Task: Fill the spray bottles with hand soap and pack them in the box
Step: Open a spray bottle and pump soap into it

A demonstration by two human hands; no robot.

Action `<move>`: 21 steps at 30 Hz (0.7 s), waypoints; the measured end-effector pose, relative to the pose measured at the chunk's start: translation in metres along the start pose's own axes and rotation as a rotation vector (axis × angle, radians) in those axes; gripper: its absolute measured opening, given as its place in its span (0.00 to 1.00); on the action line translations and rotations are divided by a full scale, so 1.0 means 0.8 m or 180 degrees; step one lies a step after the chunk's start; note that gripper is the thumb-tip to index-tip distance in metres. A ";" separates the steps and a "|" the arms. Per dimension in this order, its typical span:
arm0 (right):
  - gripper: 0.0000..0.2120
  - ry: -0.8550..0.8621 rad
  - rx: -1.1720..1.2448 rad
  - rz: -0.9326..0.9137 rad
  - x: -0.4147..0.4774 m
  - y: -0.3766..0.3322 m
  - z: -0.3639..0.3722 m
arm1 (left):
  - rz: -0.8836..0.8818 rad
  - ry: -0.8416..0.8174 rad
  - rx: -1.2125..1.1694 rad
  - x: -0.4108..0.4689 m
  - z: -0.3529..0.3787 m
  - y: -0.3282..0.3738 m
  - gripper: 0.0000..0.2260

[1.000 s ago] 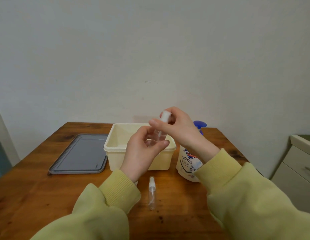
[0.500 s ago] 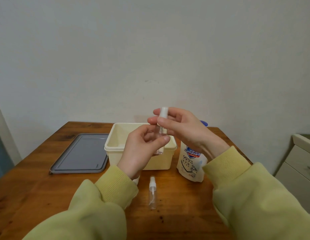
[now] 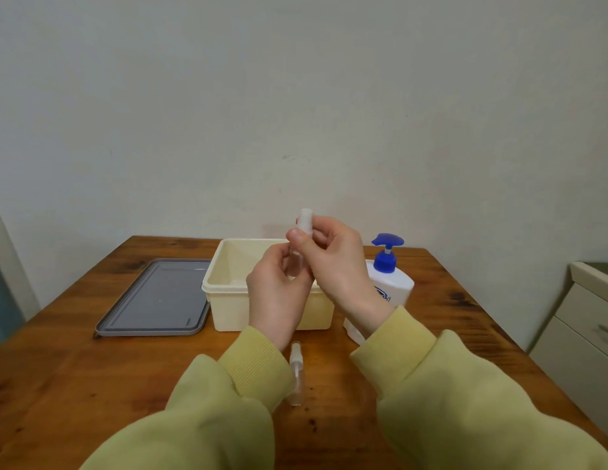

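The small clear plastic spray bottle with a white cap (image 3: pixel 305 222) is held upright in the air above the front wall of the cream plastic box (image 3: pixel 228 300), between both hands. The right hand (image 3: pixel 333 262) has a narrow grip on the white top, thumb and fingers curled close round it. The left hand (image 3: pixel 279 300) seems to curl its grip round the clear body below, which is mostly hidden. A second clear spray bottle (image 3: pixel 296 374) lies on the wooden bench (image 3: pixel 58 385) in front of the box. A white soap bottle with a blue pump (image 3: pixel 389 266) stands just right of the box, and a flat grey lid (image 3: pixel 156 300) lies just left of it.
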State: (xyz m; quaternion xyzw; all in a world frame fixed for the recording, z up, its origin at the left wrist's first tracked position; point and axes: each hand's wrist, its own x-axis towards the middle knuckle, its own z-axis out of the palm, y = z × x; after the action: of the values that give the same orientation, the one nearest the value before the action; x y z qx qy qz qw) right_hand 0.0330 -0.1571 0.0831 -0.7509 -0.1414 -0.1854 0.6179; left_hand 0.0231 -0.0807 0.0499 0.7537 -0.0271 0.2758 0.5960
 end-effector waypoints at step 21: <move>0.14 -0.0753 -0.0572 0.0721 -0.017 0.024 -0.029 | -0.1325 -0.0967 0.0623 -0.008 -0.112 -0.075 0.17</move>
State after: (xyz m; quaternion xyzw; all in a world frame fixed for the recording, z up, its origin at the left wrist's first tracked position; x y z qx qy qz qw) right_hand 0.0273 -0.1832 0.0638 -0.8308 -0.1105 -0.0369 0.5443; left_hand 0.0053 0.0169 0.0066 0.8297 0.0661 0.0325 0.5534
